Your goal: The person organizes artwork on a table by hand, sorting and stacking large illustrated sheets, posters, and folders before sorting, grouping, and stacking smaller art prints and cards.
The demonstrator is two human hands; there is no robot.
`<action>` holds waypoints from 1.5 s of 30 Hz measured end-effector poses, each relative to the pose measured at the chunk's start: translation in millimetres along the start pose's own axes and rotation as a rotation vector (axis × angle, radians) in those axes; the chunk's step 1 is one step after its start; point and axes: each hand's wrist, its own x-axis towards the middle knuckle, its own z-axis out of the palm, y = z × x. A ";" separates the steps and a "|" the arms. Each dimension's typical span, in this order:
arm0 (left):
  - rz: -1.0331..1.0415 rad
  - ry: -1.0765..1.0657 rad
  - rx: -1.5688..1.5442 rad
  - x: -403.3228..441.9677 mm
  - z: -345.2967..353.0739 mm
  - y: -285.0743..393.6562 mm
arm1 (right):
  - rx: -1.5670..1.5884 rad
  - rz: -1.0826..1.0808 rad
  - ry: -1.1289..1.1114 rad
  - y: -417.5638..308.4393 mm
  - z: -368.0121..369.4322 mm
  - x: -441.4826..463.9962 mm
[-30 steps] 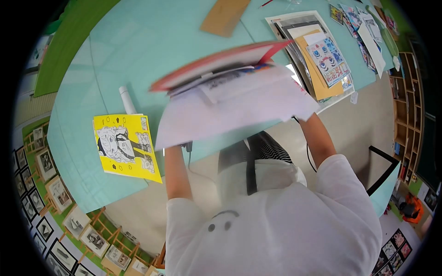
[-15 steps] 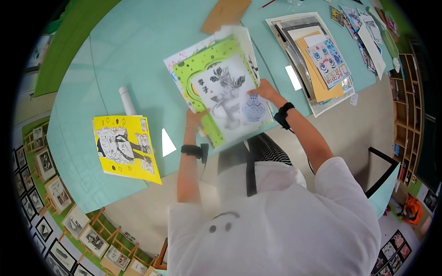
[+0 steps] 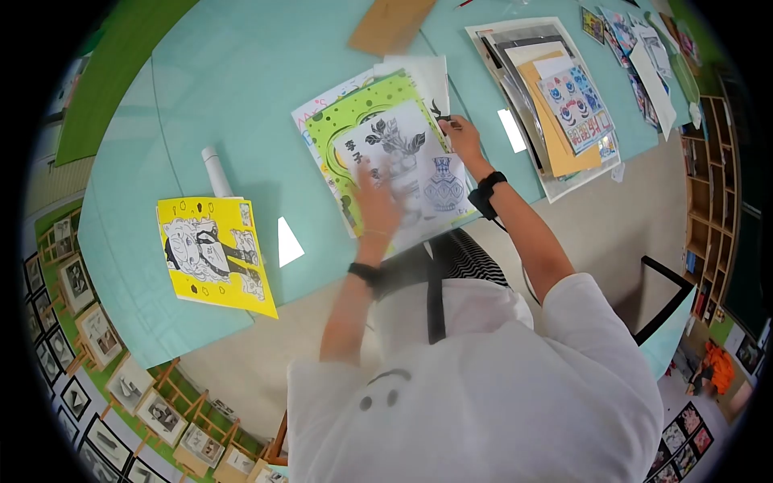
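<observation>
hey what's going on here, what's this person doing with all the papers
A person in a white shirt is handling a stack of papers on the table. The left hand, blurred, is over the plant drawing on top; contact is unclear. The right hand is at the stack's right edge, by the vase drawing. A yellow picture lies to the left, and another paper pile to the right.

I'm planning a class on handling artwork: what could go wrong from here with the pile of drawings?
The blurred left hand is over the plant drawing and might smudge it if it rubs.
The pile lies close to the near edge of the table, so a sheet could slip off.
Its sheets overlap unevenly, so jutting corners might bend.
</observation>
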 end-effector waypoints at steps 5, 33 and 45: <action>0.097 -0.390 0.092 -10.2 34.5 36.0 | -0.381 -0.223 0.001 -50.5 -17.4 15.1; -0.579 -0.303 -1.143 -47.9 0.4 -54.3 | 0.630 0.130 -0.525 -111.1 -45.8 -24.9; -0.213 -0.376 -1.142 -65.6 1.1 -56.7 | 0.996 0.014 -0.559 -161.7 -33.5 -47.2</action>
